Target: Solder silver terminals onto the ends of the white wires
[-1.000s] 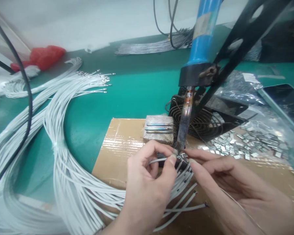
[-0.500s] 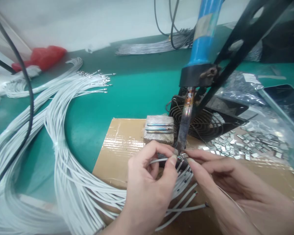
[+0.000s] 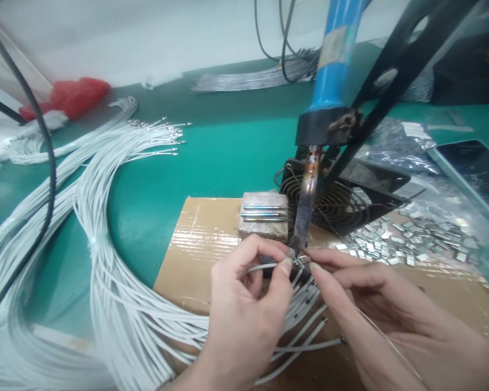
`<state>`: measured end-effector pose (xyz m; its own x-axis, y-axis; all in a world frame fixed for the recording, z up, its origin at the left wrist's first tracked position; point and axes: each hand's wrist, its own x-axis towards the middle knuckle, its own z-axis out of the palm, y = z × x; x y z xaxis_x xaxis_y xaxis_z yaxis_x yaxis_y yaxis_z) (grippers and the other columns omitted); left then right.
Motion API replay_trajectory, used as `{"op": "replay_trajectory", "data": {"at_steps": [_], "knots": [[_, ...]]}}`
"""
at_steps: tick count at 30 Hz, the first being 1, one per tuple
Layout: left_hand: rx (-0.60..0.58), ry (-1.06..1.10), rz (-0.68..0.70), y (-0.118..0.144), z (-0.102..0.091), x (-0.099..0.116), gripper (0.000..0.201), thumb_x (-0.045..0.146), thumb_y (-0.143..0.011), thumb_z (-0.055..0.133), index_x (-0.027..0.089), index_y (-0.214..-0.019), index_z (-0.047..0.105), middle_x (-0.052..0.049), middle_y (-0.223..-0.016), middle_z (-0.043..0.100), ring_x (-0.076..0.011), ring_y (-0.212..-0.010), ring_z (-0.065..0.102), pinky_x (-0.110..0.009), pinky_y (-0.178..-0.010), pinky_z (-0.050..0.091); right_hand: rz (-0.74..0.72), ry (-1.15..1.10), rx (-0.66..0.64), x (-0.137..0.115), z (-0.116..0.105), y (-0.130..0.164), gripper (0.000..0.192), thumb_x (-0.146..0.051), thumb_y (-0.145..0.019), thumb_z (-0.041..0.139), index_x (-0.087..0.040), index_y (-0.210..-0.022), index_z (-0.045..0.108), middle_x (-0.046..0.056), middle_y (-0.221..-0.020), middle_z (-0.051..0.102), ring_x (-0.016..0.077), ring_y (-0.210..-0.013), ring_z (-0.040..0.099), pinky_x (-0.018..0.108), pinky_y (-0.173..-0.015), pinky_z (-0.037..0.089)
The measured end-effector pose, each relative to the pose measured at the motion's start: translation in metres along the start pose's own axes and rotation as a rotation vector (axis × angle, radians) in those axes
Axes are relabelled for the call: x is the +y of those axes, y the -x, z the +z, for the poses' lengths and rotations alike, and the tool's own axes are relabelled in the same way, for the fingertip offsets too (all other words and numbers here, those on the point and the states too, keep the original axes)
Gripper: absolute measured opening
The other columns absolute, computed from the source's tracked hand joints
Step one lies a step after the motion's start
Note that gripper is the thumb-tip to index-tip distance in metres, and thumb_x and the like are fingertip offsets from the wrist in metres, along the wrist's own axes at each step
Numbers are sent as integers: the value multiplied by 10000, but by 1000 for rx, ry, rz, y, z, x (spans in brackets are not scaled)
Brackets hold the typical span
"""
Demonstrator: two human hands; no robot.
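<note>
White insulated wire point(image 3: 264, 267) is pinched between thumb and forefinger of the left hand point(image 3: 244, 309), its long axis running level, left to right, bare end pointing right at the soldering iron tip point(image 3: 298, 251). Touching that same spot, the right hand point(image 3: 375, 304) has its fingertips closed on a small metal terminal point(image 3: 304, 259); a thin strand trails back under its palm. Both hands work over the cardboard sheet point(image 3: 199, 244), near its far edge. Loose wire bundles point(image 3: 106, 260) crowd the sheet's left edge. Beyond stand a grey block point(image 3: 264, 215), a black fan point(image 3: 338, 201) and scattered terminals point(image 3: 399, 239) to the right; open green bench point(image 3: 228, 141) lies farther back.
</note>
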<state>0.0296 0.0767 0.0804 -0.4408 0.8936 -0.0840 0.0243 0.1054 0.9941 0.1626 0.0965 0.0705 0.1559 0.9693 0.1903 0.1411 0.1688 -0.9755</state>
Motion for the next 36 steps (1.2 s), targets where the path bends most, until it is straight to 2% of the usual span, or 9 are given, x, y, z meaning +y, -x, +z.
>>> {"op": "replay_trajectory", "data": {"at_steps": [3,6,10,15,21,26,29,36], "knots": [[3,-2,-1,0,0,0,136,137,-853,741,248,-774,732,-8,-901,789,-155,-802,672,-212,-468,294,-2,-14,22,1,3,-1,371,-560,-827,915,-240,-739,748,102,-915,863,308,-846,862,350,-679,732],[-1,2,2,0,1,1,140,131,-855,740,246,-776,730,4,-895,788,-141,-777,660,-203,-493,328,-5,-17,21,1,3,-2,374,-566,-830,911,-239,-747,749,104,-915,863,308,-845,863,351,-677,731],[-11,7,6,0,1,1,145,119,-851,737,244,-778,731,8,-895,787,-138,-780,664,-200,-497,332,-11,-9,-3,0,-1,0,300,-468,-846,920,-234,-744,761,102,-936,873,295,-821,865,340,-692,736],[-13,2,3,-1,0,1,137,126,-853,742,244,-783,736,-1,-901,788,-151,-798,678,-210,-480,314,-2,26,-56,-1,-1,1,192,-295,-878,892,-261,-731,773,25,-974,891,192,-802,863,210,-779,703],[3,-11,3,0,0,0,138,136,-855,742,254,-783,737,-2,-908,797,-158,-819,687,-207,-475,310,-27,31,-58,2,-2,2,200,-287,-893,880,-271,-735,757,-13,-975,890,146,-805,861,128,-784,669],[-13,-7,-6,-3,0,1,120,160,-843,756,242,-760,727,-19,-885,795,-157,-765,673,-218,-464,292,-54,39,-87,2,-6,3,204,-267,-898,866,-250,-733,746,17,-957,888,164,-787,861,148,-768,681],[-31,-4,-15,-4,0,3,121,159,-828,763,235,-746,716,-16,-860,790,-146,-722,648,-216,-484,329,-40,41,-90,3,-6,4,197,-258,-912,853,-249,-747,745,13,-981,889,158,-804,861,142,-773,678],[-37,-24,-55,-2,-1,9,109,183,-825,748,222,-735,700,-41,-857,778,-164,-748,663,-222,-485,334,-61,35,-105,3,-4,3,223,-270,-930,850,-246,-745,728,-2,-978,889,138,-809,863,115,-785,667]]}}
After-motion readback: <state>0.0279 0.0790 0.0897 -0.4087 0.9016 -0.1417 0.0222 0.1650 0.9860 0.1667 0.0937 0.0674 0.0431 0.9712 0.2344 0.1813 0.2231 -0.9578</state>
